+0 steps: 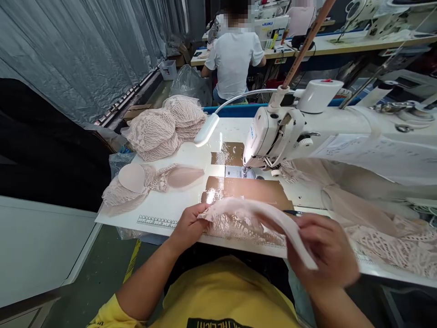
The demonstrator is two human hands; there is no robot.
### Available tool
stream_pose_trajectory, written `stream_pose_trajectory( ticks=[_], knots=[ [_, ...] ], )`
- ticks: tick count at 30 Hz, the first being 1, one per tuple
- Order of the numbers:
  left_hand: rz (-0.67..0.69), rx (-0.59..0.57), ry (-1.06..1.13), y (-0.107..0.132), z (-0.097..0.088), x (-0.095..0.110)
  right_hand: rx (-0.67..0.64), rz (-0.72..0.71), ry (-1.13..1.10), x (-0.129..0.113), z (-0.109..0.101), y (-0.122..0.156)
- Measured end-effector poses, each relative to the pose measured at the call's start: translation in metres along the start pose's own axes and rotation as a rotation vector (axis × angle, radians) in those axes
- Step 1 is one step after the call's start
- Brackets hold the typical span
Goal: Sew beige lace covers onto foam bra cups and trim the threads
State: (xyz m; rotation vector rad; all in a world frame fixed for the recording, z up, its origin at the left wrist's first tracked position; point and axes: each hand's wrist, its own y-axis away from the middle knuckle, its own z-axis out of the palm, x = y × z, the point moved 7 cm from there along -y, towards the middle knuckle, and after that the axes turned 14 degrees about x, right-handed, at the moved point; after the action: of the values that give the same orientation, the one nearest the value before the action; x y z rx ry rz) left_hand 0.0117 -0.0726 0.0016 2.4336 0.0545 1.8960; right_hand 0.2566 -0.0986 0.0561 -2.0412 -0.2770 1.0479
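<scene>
Two hands, one lace piece, off the needle: mid-job, I'd judge.
On my remote feed, left hand pinches one end of the lace piece; right hand, blurry, has fingers closed on its pale strip; piece is over the table's near edge, before the sewing machine. Stacked lace cups at far left: finished or not, can't tell. Left to do, I reckon: this one, maybe the loose cup pieces. Readable: "JUKI" on this machine and the background machine; ruler marks; yellow shirt print upside-down, partly cut off. Taped sheet: illegible.
</scene>
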Motion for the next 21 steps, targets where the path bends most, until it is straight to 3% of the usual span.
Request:
stream_pose_trajectory(
  ticks=[2, 4, 6, 8, 11, 15, 17, 21],
  knots=[
    [-0.063, -0.264, 0.208, 0.011, 0.019, 0.009, -0.124, 0.115, -0.057, -0.001, 0.026, 0.002],
    [-0.038, -0.522, 0.361, 0.026, 0.035, 0.026, -0.417, 0.398, -0.266, 0.001, 0.06, 0.018],
    [-0.021, -0.645, 0.418, 0.036, 0.041, 0.038, -0.682, 0.672, -0.489, -0.003, 0.082, 0.041],
    [-0.016, -0.653, 0.408, 0.038, 0.043, 0.042, -0.849, 0.825, -0.659, -0.011, 0.09, 0.057],
    [0.1, -0.551, 0.313, 0.029, 0.039, 0.045, -0.96, 0.834, -0.813, -0.018, 0.09, 0.061],
    [0.227, -0.392, 0.126, -0.004, 0.03, 0.047, -1.093, 0.664, -0.919, -0.026, 0.089, 0.048],
    [0.181, -0.472, 0.113, -0.019, 0.034, 0.043, -1.162, 0.598, -0.979, -0.032, 0.089, 0.04],
    [-0.121, -0.821, 0.255, -0.027, 0.055, 0.026, -1.216, 0.617, -1.054, -0.035, 0.09, 0.03]
  ],
)
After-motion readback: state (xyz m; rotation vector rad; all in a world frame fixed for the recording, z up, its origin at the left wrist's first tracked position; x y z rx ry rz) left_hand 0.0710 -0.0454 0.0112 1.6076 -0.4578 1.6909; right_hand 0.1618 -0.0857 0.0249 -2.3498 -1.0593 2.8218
